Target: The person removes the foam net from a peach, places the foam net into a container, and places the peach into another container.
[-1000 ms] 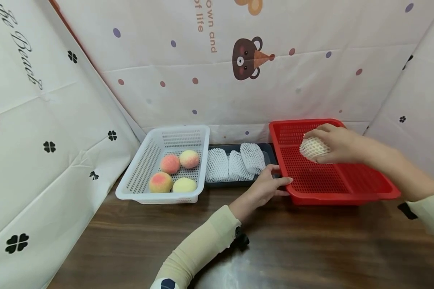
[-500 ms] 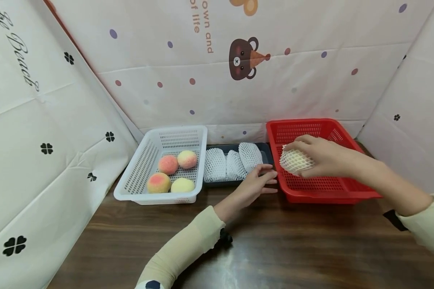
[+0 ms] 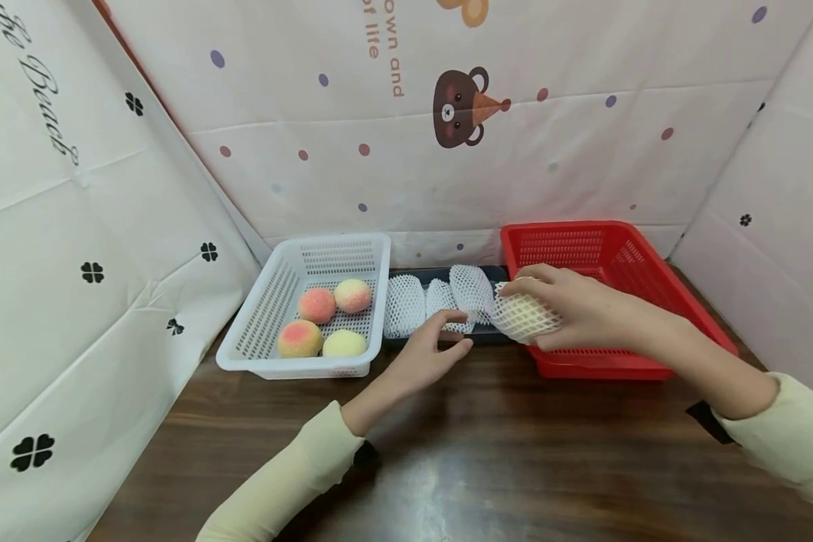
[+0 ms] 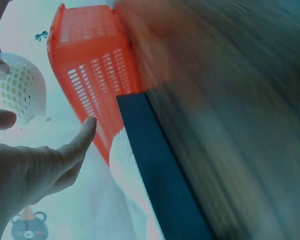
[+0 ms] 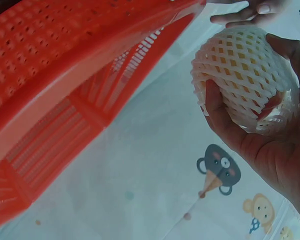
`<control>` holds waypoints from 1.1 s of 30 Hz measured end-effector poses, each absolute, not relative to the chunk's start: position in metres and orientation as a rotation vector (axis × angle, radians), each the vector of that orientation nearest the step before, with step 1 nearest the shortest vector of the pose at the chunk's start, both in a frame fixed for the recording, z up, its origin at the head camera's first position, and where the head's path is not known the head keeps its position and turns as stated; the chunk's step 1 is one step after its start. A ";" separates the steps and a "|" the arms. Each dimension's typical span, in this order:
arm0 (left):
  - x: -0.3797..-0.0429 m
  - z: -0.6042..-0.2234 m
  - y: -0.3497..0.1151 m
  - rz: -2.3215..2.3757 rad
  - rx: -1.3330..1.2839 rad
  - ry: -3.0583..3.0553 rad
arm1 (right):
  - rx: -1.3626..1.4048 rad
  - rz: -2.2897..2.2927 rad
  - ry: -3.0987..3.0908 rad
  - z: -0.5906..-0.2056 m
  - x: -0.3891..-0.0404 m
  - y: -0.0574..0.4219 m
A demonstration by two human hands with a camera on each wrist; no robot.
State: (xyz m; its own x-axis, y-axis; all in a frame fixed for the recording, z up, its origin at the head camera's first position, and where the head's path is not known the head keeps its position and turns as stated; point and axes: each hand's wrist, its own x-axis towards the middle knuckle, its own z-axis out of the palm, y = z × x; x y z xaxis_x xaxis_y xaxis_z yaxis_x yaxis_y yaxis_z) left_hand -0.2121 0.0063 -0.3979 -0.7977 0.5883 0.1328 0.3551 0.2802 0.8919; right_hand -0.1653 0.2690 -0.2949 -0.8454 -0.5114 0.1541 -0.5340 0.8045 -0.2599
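Note:
My right hand (image 3: 586, 310) grips a yellowish peach in a white foam net (image 3: 523, 316), held over the near-left corner of the red basket (image 3: 599, 367). In the right wrist view, the thumb and fingers curve round the netted peach (image 5: 240, 70), and a reddish patch shows at the net's opening. My left hand (image 3: 425, 360) is in the air in front of the dark tray (image 3: 493, 338), fingers spread and holding nothing. Several white foam nets (image 3: 405, 307) lie in that tray, partly hidden behind the left fingers. The left wrist view shows the left hand (image 4: 45, 167) apart from the netted peach.
On the left stands a white basket (image 3: 271, 364) with several bare peaches (image 3: 300, 339) in it. The dark tray sits between the two baskets on a brown wooden table (image 3: 488, 459). Printed white cloth (image 3: 352, 181) rises behind and at both sides.
My left hand has let go of the red basket's rim and moved left to the tray's front. The right hand has carried the netted peach left, from above the basket's middle to its near-left corner.

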 end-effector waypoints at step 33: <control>-0.181 -0.399 -0.050 0.671 1.560 2.899 | 1.131 0.579 -2.916 -0.408 -0.183 0.185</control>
